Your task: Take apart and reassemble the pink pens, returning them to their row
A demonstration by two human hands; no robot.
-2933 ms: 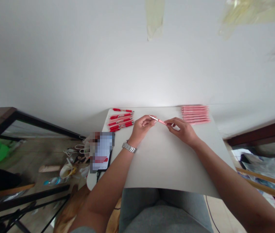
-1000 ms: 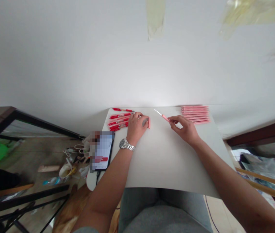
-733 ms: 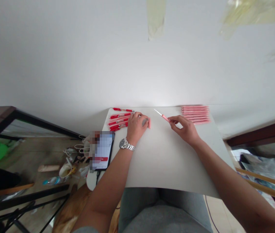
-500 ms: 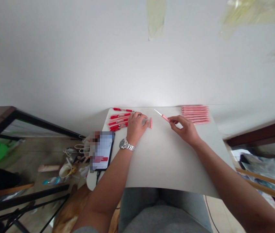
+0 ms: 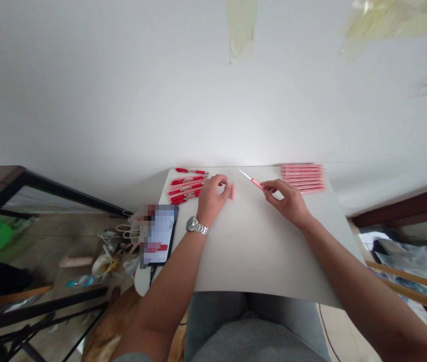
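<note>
My right hand (image 5: 284,198) pinches a pink pen barrel (image 5: 257,184) between thumb and fingertips. From the barrel a thin white, pointed piece (image 5: 245,175) sticks out toward the upper left. A short pink tube, like a pen cap or grip (image 5: 232,191), is on the table beside my left thumb; I cannot tell whether they touch. My left hand (image 5: 214,193) is open, fingers curved with a gap between thumb and index finger. Just left of it lie several red and pink pens (image 5: 185,190), partly hidden by the hand.
Pink pen barrels (image 5: 304,177) lie in a neat row at the table's back right. A phone (image 5: 160,234) with a cable rests on the left edge of the white table (image 5: 258,251). Behind the table rises a wall (image 5: 213,110). A dark-framed table (image 5: 5,176) stands left.
The fingers of my left hand have curled in a little and the hand has shifted slightly. The short pink tube sits a touch further left. My right hand has stayed still with the barrel.
</note>
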